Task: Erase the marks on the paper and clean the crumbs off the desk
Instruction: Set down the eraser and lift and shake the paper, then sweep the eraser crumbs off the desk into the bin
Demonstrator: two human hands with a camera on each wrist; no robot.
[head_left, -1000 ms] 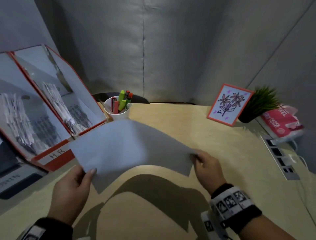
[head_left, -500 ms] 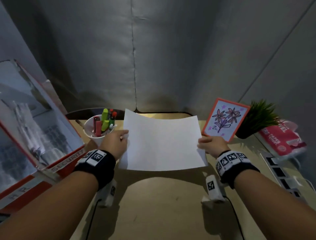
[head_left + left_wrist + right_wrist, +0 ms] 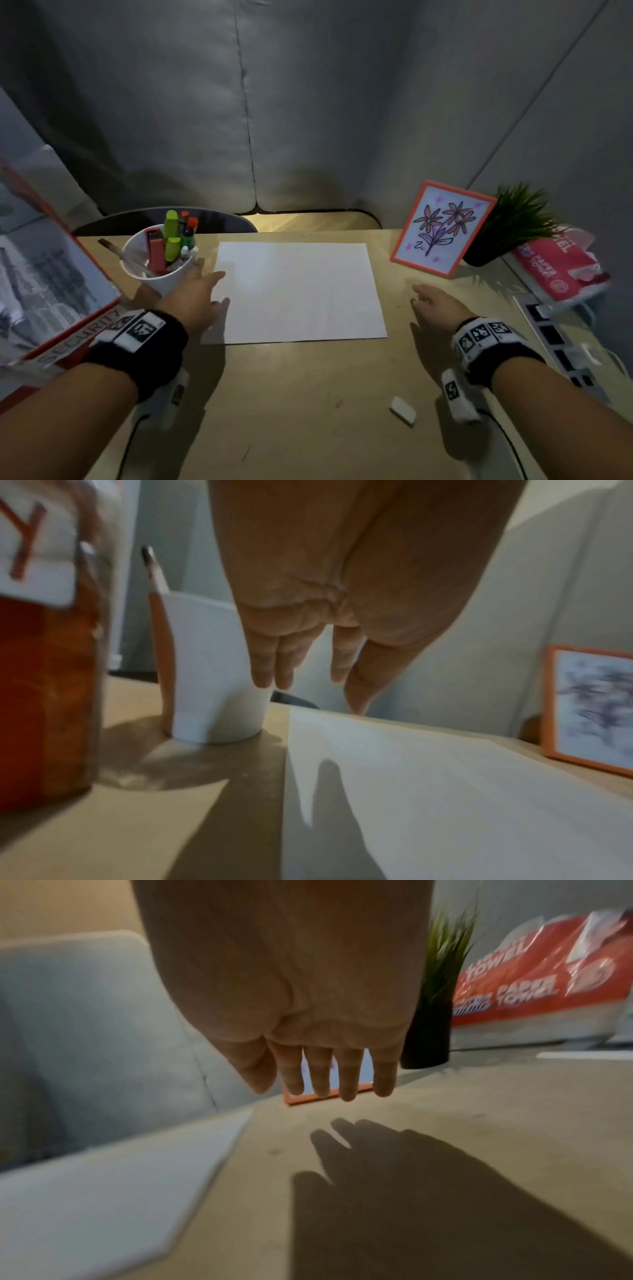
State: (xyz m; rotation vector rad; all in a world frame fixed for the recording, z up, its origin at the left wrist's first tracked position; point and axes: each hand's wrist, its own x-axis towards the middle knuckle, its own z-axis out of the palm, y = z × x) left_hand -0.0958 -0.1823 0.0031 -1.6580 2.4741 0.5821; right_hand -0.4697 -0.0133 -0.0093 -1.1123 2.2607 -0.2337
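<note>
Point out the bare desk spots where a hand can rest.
Bare patches: in front of the paper, left of the eraser; and between the paper and the flower picture. Crowded: the cup and binders, left.

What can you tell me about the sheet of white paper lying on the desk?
The paper is a plain white rectangular sheet, lying flat and landscape on the wooden desk. No marks show on its upper face from here. The left hand is open at its left edge; whether the fingertips touch it is unclear. The right hand hovers beside it, apart. A white cup of pens stands to its left.
</note>
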